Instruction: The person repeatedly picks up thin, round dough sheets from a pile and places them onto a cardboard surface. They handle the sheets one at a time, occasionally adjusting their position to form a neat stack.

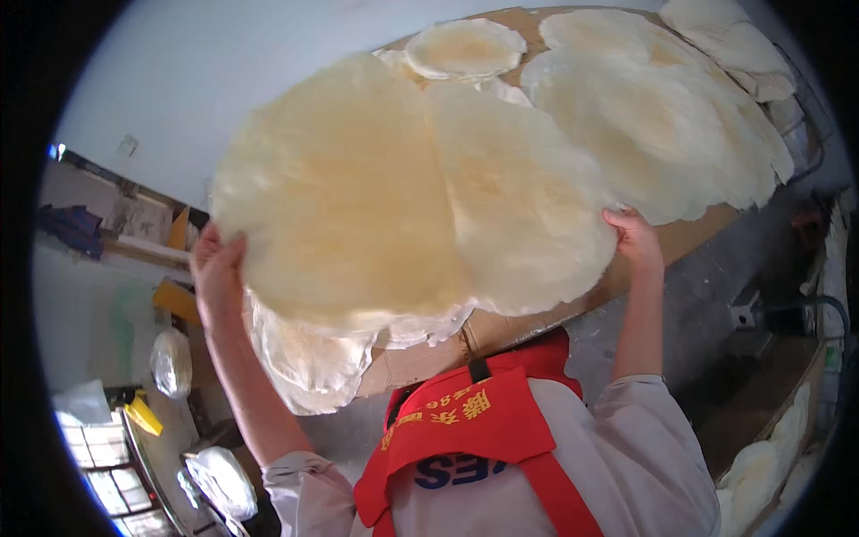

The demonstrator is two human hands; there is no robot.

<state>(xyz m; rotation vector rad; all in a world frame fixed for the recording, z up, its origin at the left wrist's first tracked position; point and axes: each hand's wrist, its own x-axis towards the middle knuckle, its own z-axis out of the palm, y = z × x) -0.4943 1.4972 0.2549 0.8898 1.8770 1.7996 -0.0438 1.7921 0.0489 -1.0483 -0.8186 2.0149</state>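
I hold a large, thin, pale-yellow sheet [358, 179] with uneven rounded edges, spread out in front of me. It looks like a very thin pancake, and a crease runs down its middle. My left hand [217, 259] is closed on the sheet's left edge. At the right edge my right hand [637, 234] pinches the sheet between thumb and fingers. Under the near left side, a whiter, ragged sheet [309, 353] hangs over the edge of the brown cardboard [425, 362]. The held sheet hides most of what lies beneath it.
More pale sheets [653, 116] lie on the cardboard at the far right, and a smaller round one [465, 47] at the back. A white cloth bundle [729, 40] sits in the far right corner. Plastic-wrapped packs [219, 483] stand at the lower left, near a yellow object [143, 414].
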